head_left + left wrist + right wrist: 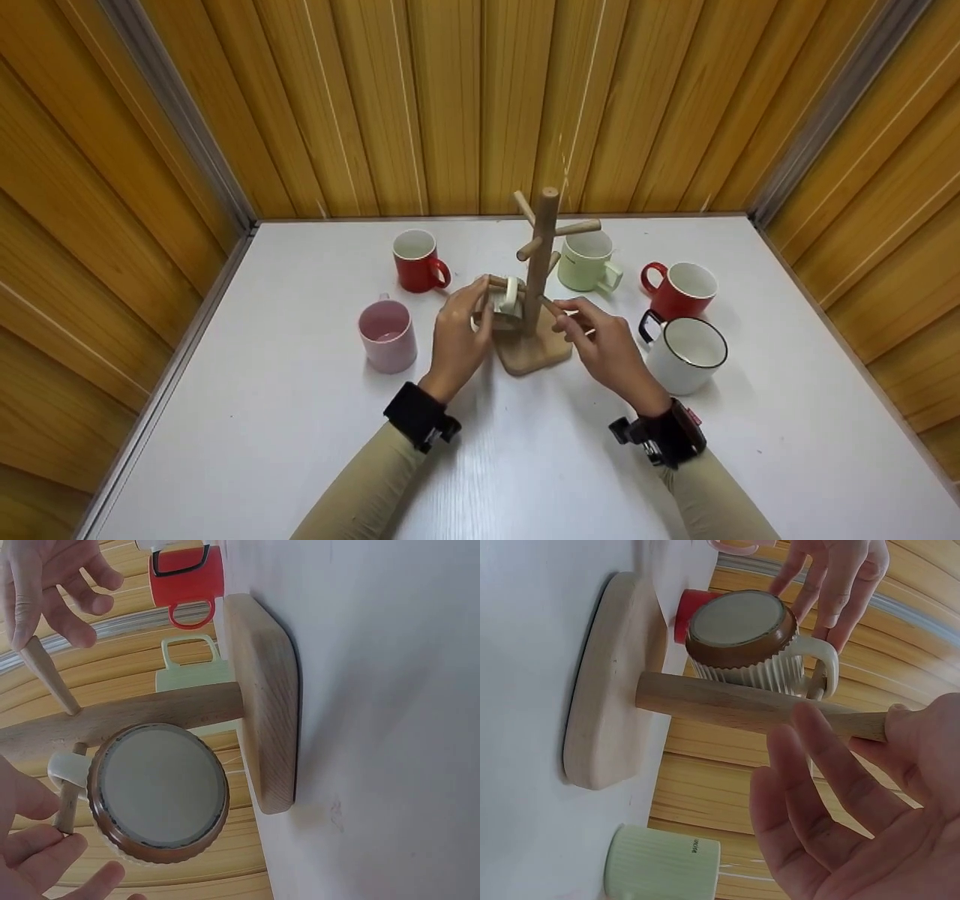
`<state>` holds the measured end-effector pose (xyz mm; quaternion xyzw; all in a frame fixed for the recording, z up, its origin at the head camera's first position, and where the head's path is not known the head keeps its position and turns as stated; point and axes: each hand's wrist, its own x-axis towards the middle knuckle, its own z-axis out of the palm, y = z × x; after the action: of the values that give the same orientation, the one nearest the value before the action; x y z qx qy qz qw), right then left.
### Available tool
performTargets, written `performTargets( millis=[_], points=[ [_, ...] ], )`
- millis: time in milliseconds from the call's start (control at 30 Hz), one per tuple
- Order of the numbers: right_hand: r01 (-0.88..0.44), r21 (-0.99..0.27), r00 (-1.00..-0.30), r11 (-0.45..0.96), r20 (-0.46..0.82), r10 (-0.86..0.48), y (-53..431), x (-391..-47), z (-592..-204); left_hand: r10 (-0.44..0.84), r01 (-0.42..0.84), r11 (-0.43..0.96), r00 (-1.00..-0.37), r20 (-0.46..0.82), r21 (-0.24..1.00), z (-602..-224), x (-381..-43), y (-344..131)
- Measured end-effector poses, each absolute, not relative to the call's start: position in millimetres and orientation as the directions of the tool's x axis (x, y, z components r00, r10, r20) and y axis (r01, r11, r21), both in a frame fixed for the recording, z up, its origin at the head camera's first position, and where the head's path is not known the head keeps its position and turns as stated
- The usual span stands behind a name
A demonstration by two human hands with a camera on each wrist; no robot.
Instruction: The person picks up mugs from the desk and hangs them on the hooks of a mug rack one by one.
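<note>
Head view showed a white table [300,420] filling the lower frame, with a wooden mug tree [540,277] at its centre and five mugs standing around it: two red ones [417,260] [684,289], a pale green one [587,260], a pink one [387,335] at left centre, and a white one with a dark rim [688,354] at right centre.

A ribbed cream mug [157,795] with a brown base hung by its handle on a low peg [69,799], just left of the trunk. It looked like glazed ceramic: stiff, fairly heavy for its size, slick, and likely to chip if knocked against the trunk. The body, or the handle loop, seemed the surest place to take hold.

The left hand [459,336] was beside the mug with relaxed, spread fingers near the peg end; whether they touched the mug could not be told. The right hand [604,342] pinched a lower peg [46,673] on the tree's right side between thumb and fingertips.
</note>
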<state>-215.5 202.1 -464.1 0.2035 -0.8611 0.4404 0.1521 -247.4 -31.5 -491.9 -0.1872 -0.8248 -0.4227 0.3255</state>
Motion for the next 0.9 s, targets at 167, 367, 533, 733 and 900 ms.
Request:
performTargets(
  millis=[167, 367, 533, 733, 900],
  points=[
    [-0.489, -0.658, -0.866, 0.572, 0.442, -0.233, 206.6, -216.5, -458.6, 0.018, 0.576, 0.508, -0.751, 0.661, 0.641, -489.4, -246.4, -32.4],
    [-0.495, -0.599, -0.859, 0.63, 0.447, -0.251, 214.3, -217.1, -448.1, 0.016, 0.553, 0.496, -0.777, 0.629, 0.67, -488.3, -245.1, -33.0],
    [-0.491, -0.556, -0.853, 0.671, 0.463, -0.241, 225.4, -218.5, -441.4, 0.014, 0.568, 0.489, -0.763, 0.646, 0.662, -489.2, -243.2, -33.5],
    [-0.456, -0.523, -0.871, 0.72, 0.429, -0.239, 243.9, -218.1, -439.0, 0.009, 0.571, 0.469, -0.767, 0.642, 0.674, -488.4, -238.2, -34.5],
    [-0.413, -0.473, -0.89, 0.778, 0.391, -0.234, 261.2, -217.2, -439.0, 0.011, 0.555, 0.466, -0.783, 0.622, 0.69, -486.2, -234.4, -34.2]
  ],
)
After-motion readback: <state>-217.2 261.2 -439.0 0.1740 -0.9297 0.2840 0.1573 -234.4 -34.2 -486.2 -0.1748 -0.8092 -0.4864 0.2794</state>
